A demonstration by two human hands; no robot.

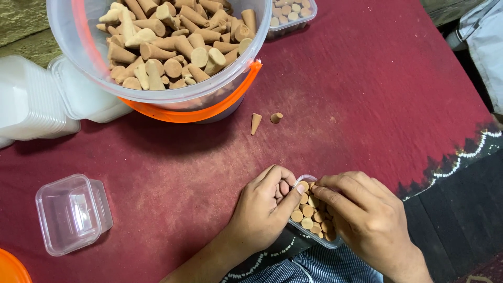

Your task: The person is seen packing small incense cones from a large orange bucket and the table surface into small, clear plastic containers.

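1. Red cloth (367, 94): covers the work surface; every item below lies on it.
2. Bucket (241, 68): one clear plastic bucket with an orange handle, at the top left, well apart from the hands and heaped with tan cones too many to count.
3. Stack of white lids (31, 99): one stack at the left edge, beside the bucket.
4. Empty box (70, 212): one clear, lidded plastic box at the lower left, apart from the left hand.
5. Filled box (291, 15): one clear box of cones at the top edge, behind the bucket.
6. Small box (314, 236): one clear box, held between the two hands at the bottom centre. Its long axis runs from upper left to lower right. It is packed with cones standing base-up; roughly a dozen round bases show, the rest hidden by fingers.
7. Left hand (262, 209): fingers curled, thumb tip pressed on the near-left rim of the small box. It is the hand nearer the bucket.
8. Right hand (367, 217): fingers bent over the box's right side, fingertips pressing on the cones; whether it pinches one cannot be told.
9. Loose cones (255, 123): two, lying just below the bucket, straight ahead of the hands.
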